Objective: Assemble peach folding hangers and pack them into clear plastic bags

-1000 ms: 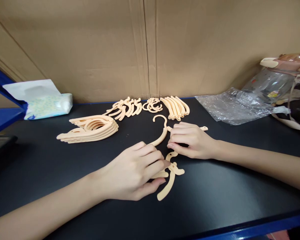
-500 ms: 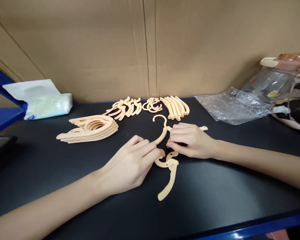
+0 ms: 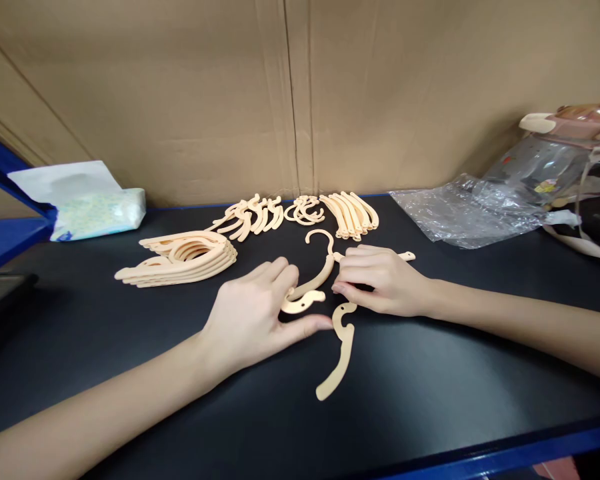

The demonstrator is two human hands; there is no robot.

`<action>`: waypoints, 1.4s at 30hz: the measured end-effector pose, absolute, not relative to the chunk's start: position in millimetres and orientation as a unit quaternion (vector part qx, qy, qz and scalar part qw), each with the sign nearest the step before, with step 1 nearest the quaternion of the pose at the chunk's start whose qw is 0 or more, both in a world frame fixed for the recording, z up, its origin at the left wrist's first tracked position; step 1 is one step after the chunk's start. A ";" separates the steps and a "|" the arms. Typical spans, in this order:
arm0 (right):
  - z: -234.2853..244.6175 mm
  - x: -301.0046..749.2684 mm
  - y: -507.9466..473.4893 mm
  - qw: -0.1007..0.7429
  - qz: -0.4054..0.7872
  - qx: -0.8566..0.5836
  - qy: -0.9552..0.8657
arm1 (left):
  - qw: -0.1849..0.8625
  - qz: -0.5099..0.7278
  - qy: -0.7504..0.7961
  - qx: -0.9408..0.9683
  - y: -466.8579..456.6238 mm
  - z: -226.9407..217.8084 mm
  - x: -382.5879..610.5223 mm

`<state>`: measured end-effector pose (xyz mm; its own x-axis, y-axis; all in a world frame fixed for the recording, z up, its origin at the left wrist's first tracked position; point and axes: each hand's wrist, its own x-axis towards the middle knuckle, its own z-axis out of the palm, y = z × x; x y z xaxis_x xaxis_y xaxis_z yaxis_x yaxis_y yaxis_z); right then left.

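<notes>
My left hand [image 3: 260, 313] has its fingers curled around a cream hanger piece [image 3: 304, 304] whose holed, curved end sticks out; the thumb points right, away from the piece. Just behind it lies a curved hanger arm [image 3: 317, 280], meeting a hanger hook [image 3: 321, 235] at its top. My right hand [image 3: 380, 280] is closed over another hanger arm [image 3: 408, 256], with only its ends showing beyond the hand. In front of my hands, a loose hanger arm [image 3: 341, 363] lies flat, near my left thumb tip; its upper end is close under my right hand.
Folded hangers [image 3: 180, 267] are stacked at left. Along the back lie hanger arms [image 3: 253, 217], hooks [image 3: 305, 210] and more arms [image 3: 350, 213]. A wipes pack [image 3: 97, 210] stands at far left; a clear plastic bag [image 3: 460, 210] and bottle [image 3: 540, 167] are at right.
My left hand has drawn the holed hanger piece left and away from the loose arm, and its thumb has stretched out. My right hand stays in place.
</notes>
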<state>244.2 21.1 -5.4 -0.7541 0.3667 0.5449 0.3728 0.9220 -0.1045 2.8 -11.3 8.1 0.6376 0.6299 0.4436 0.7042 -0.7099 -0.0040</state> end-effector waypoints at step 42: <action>-7.9 243.1 32.2 0.201 0.092 -0.309 -0.925 | -0.032 -0.086 -0.412 -0.906 1.0 9.0 -53.2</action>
<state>243.1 32.2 -7.9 -0.7280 0.6087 0.3155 0.5345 0.7921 -0.2947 -53.2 1.0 9.0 0.6455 0.7528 0.1293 0.7416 -0.6582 0.1297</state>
